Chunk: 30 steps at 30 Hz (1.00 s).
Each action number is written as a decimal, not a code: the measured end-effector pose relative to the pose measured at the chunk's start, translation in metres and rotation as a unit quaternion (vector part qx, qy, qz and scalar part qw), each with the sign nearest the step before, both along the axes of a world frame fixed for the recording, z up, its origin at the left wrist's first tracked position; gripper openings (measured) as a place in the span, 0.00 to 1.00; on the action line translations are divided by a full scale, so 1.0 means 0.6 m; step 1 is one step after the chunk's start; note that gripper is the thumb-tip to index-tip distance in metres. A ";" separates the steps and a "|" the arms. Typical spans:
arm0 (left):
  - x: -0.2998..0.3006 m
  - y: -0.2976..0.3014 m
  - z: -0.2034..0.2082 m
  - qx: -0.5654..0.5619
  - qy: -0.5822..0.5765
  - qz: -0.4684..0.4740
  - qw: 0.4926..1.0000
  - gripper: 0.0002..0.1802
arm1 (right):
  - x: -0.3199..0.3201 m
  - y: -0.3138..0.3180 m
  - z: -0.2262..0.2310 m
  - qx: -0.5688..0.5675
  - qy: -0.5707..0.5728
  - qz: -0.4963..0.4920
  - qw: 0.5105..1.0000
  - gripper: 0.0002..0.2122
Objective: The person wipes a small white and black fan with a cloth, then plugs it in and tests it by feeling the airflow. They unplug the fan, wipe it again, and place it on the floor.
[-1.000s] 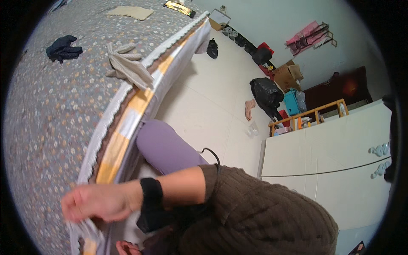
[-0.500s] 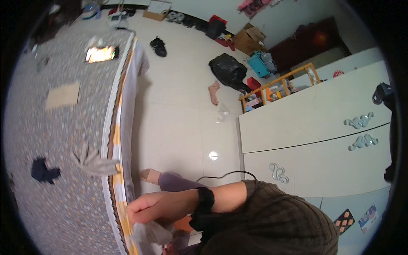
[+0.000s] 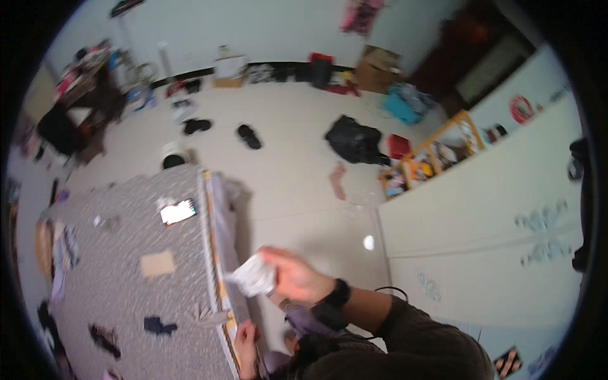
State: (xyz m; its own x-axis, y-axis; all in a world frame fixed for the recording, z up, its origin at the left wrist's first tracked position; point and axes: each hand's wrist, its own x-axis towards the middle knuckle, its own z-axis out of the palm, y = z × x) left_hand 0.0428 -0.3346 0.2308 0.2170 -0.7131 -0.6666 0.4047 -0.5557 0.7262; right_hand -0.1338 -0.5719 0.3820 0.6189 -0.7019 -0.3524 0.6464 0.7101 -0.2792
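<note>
My right hand, with a dark band at the wrist, grips a crumpled, thin white piece of material, blurred by motion. It is raised over the bed's right edge and the floor. Lower down, my left hand is beside that edge with its fingers curled; what they hold, if anything, is hidden. Left of it on the grey patterned bed lie a light grey glove-like piece with finger-shaped ends and a small dark cloth. Farther up are a beige square and a lit phone.
White cabinets with ornate handles stand to the right, a wooden rack at their far end. On the tiled floor lie a black bag, dark shoes and a tan cloth. Cardboard boxes line the far wall.
My right hand has lifted the white material up and to the right, away from the bed edge. My left hand has come into fuller view. The head view has shifted, showing more of the room's far left.
</note>
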 end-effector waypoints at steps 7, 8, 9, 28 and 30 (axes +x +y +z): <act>-0.105 -0.332 0.247 -0.136 0.033 -0.429 0.892 0.23 | -0.070 -0.107 0.114 -0.133 0.154 -0.120 0.972 0.09; -0.135 -0.362 0.269 -0.239 0.082 -0.421 0.871 0.25 | -0.075 -0.120 0.125 -0.125 0.209 -0.153 0.958 0.09; -0.165 -0.388 0.289 -0.335 0.131 -0.411 0.838 0.27 | -0.091 -0.138 0.137 -0.168 0.174 -0.150 0.959 0.09; -0.246 -0.856 0.416 -0.376 0.103 -0.603 0.696 0.13 | -0.166 -0.590 0.159 -0.197 0.267 -0.350 0.876 0.10; -0.275 -0.905 0.443 -0.445 0.049 -0.607 0.657 0.15 | -0.168 -0.633 0.140 -0.193 0.347 -0.356 0.846 0.10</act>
State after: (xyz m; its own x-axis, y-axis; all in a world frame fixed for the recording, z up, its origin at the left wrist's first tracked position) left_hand -0.1221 -0.8778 0.4968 -0.8840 -0.4377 0.1639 0.1258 0.1148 0.9854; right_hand -0.2345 -0.9515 0.4660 -0.2714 -0.9553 -0.1172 0.4579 -0.0211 -0.8887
